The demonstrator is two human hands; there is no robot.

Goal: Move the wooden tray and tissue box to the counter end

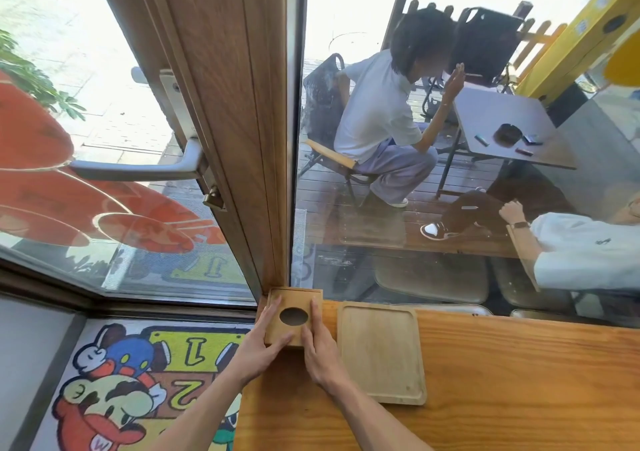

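A wooden tissue box point(294, 300) with an oval hole in its lid stands at the far left corner of the wooden counter point(502, 374), against the window frame. My left hand point(261, 338) lies along its left side and near corner. My right hand point(318, 340) presses its right side and near edge. Both hands hold the box between them. An empty wooden tray point(381, 350) with a raised rim lies flat on the counter just right of the box, its long side running away from me. A narrow gap separates tray and box.
Glass window panes and a wooden door frame point(239, 121) with a metal handle point(138, 168) bound the counter's far side. The counter's left edge drops to a cartoon floor mat point(138, 364). Outside, two people sit at a table.
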